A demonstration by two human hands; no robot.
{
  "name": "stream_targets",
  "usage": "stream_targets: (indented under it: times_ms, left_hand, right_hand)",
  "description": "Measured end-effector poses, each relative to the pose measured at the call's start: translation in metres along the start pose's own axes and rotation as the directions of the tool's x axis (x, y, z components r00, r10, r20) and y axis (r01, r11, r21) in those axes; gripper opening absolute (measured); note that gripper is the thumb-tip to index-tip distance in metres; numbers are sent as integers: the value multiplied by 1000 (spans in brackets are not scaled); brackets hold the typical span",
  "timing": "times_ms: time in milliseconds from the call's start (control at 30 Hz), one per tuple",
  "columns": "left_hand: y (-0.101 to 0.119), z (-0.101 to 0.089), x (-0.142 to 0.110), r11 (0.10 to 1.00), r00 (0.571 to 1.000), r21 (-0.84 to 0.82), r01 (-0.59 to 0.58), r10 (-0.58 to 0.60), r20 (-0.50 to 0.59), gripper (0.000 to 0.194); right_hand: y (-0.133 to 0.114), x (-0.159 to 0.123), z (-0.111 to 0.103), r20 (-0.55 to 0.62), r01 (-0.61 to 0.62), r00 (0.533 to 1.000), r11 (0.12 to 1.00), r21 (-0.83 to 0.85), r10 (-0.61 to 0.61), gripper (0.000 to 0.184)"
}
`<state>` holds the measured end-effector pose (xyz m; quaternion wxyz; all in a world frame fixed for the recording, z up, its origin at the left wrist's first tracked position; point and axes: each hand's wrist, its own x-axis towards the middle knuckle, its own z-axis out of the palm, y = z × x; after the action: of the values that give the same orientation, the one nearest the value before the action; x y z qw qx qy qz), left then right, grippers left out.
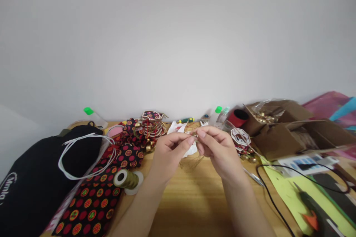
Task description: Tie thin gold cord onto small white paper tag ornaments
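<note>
We pinch fine strands (191, 163) between our fingertips, above the bench (194, 207).
Our left hand (169, 152) and right hand (219, 148) meet tip to tip, each thumb pressed to its forefinger, likely because the strands are too thin for a fuller grip; their ends are too small to make out. Left of the hands, the thread spool (130, 180) sits probably for easy reach; farther right, the glue gun (313, 205) rests on yellow paper (283, 189), perhaps to spare the bench.
</note>
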<state>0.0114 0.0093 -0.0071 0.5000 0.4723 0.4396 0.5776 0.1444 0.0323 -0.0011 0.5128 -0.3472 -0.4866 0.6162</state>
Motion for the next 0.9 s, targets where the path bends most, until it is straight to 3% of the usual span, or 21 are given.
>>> stream_targets:
  times_ms: [133, 300, 600, 900]
  left_hand:
    - [1, -1, 0, 1000, 1000, 4, -7, 7, -16, 18]
    - [1, -1, 1, 1000, 998, -7, -7, 7, -56, 14]
    - [4, -1, 3, 999, 998, -33, -11, 9, -54, 10]
    - [1, -3, 4, 995, 999, -98, 13, -17, -46, 8]
  right_hand:
    - [-2, -1, -1, 25, 51, 998, 997, -66, -49, 27]
    - [-4, -2, -2, -14, 119, 992, 981, -155, -122, 18]
    - [-4, -3, -8, 214, 89, 977, 930, -355, -12, 14]
    - [-6, -1, -9, 207, 144, 976, 899, -413, -61, 17]
